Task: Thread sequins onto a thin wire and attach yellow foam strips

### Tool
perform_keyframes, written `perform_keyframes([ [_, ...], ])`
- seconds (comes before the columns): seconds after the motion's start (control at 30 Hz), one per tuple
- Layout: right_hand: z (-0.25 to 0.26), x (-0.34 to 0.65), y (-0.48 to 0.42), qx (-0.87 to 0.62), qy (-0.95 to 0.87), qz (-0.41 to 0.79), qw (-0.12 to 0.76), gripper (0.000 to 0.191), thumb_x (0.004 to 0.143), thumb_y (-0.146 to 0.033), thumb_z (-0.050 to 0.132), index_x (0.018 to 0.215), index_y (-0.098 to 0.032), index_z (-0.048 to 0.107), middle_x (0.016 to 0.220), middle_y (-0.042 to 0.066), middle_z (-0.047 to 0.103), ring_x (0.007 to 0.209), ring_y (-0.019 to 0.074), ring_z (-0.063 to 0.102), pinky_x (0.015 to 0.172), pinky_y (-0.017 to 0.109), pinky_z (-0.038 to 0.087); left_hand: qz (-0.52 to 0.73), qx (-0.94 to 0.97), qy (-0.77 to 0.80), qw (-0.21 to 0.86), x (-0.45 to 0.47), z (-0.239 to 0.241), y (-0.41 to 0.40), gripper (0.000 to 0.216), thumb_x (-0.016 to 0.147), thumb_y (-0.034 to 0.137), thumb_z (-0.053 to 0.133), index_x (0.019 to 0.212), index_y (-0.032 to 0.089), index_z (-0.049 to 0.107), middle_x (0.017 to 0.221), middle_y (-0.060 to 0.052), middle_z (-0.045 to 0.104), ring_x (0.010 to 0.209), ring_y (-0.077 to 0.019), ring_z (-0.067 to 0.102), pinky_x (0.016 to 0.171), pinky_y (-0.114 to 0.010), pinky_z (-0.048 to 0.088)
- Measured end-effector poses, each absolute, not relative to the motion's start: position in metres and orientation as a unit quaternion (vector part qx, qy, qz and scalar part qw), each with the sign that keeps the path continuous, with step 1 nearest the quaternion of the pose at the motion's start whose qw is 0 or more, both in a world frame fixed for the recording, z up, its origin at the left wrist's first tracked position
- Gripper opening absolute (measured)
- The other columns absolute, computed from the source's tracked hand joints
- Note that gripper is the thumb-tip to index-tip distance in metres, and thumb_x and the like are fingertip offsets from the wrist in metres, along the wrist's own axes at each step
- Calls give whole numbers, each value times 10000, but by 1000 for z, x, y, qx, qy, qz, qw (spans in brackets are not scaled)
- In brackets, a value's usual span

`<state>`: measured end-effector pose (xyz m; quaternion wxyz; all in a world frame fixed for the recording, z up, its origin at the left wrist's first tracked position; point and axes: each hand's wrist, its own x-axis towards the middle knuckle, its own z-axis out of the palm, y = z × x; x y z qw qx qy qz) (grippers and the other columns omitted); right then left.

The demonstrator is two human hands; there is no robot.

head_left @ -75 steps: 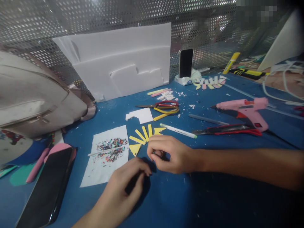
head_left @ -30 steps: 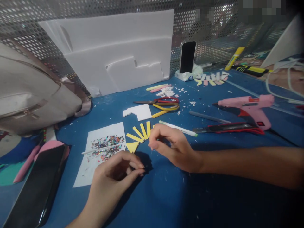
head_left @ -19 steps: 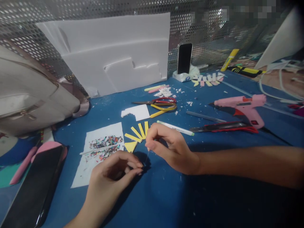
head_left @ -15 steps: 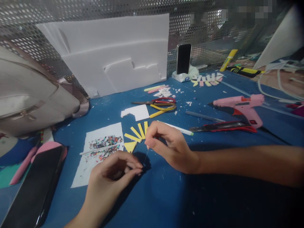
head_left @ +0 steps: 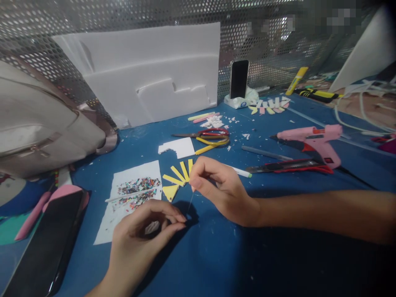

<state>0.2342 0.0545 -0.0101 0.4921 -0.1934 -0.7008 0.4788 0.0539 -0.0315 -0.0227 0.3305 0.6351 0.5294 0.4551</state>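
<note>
My right hand (head_left: 221,189) is closed in a pinch just above the blue table (head_left: 216,255). It holds a thin thread or needle (head_left: 191,202) that runs down toward my left hand. My left hand (head_left: 145,235) is closed too, thumb and fingertips pinched on something small and dark that I cannot make out. Just behind both hands lie yellow foam strips (head_left: 179,173) fanned out and a yellow triangle (head_left: 170,192). A white paper (head_left: 123,214) with coloured glitter bits (head_left: 139,192) lies to the left of my hands.
Scissors (head_left: 210,138), a white pen (head_left: 241,171), a pink glue gun (head_left: 312,140) and a red-handled cutter (head_left: 287,166) lie behind my hands. A white foam board (head_left: 148,74) leans on the perforated wall. A phone (head_left: 43,243) and a bag (head_left: 40,123) sit at left; another phone (head_left: 239,79) stands upright.
My right hand has lifted and drawn back from my left, pulling the thin thread out between them. My left hand has stayed low, pinched shut.
</note>
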Motion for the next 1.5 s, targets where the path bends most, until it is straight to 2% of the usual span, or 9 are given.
perform_keyframes([
  [0.7,-11,234,53,-189,-700,504,470,168,920,-248,570,773,-174,538,703,-28,505,632,82,434,562,216,378,465,660,503,309,53,-25,-32,170,790,132,733,861,277,676,780,62,722,698,-106,685,635,-170,558],
  [1.5,-11,233,55,-186,-702,501,472,169,922,-226,560,764,-170,537,702,-30,508,625,80,429,567,214,375,459,659,514,303,54,-25,-31,134,782,148,742,838,254,682,767,39,727,680,-119,688,619,-189,560],
])
